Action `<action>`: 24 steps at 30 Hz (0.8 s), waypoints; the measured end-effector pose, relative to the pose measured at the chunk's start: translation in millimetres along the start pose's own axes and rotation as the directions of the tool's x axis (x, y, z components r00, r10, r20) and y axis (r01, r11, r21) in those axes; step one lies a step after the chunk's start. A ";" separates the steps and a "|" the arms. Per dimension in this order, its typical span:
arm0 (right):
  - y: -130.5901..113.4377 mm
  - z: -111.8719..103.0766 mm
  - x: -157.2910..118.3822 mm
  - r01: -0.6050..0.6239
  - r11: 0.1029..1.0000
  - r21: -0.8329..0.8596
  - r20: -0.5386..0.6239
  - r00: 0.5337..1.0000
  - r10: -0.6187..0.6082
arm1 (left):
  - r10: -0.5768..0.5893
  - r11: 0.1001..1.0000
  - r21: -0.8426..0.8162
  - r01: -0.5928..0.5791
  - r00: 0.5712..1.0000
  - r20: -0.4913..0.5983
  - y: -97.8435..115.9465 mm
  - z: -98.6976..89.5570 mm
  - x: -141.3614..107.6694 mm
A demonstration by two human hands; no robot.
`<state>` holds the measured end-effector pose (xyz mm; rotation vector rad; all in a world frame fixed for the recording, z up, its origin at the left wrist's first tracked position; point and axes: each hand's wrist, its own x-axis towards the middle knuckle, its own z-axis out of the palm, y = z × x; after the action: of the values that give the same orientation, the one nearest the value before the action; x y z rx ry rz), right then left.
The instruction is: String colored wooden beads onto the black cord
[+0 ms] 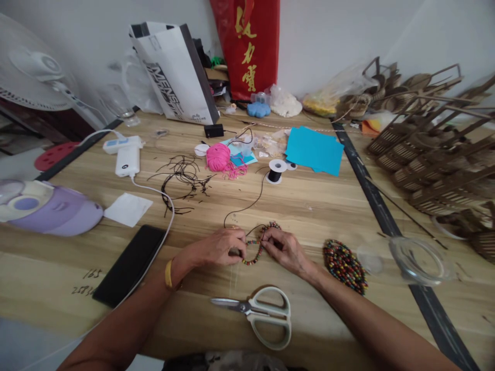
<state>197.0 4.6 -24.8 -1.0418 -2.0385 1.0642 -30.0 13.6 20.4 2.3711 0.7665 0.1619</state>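
Note:
A strand of small multicoloured beads (pixel 253 262) hangs in a loop between my two hands, low over the table's middle. My left hand (pixel 228 245) is closed on the strand's left side, the fingertips bent together. With thumb and forefinger my right hand (pixel 284 248) pinches the strand's right side, and more beads show behind its fingers. A black cord (pixel 247 207) runs from the white spool (pixel 275 172) down to the hands. Nearer to me lie white-handled scissors (pixel 255 314), blades pointing left. A coiled pile of beaded strands (pixel 345 265) rests right of my right hand.
Cut black cords (pixel 181 180), pink yarn (pixel 218 157) and blue sheets (pixel 314 150) lie farther back. A black phone-like slab (pixel 129 265), a white cable and a purple device (pixel 58 208) are left. Woven baskets (pixel 425 159) and a clear plastic ring (pixel 419 260) occupy the right.

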 end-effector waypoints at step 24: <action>3.3 0.2 -0.9 -0.003 1.000 0.009 0.006 1.000 0.003 | -0.005 0.999 0.036 0.006 1.000 -0.010 3.4 6.4 0.4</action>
<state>198.4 4.9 -27.8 -1.0386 -2.0359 1.0779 -26.1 8.3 17.4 2.4040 0.7870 0.1592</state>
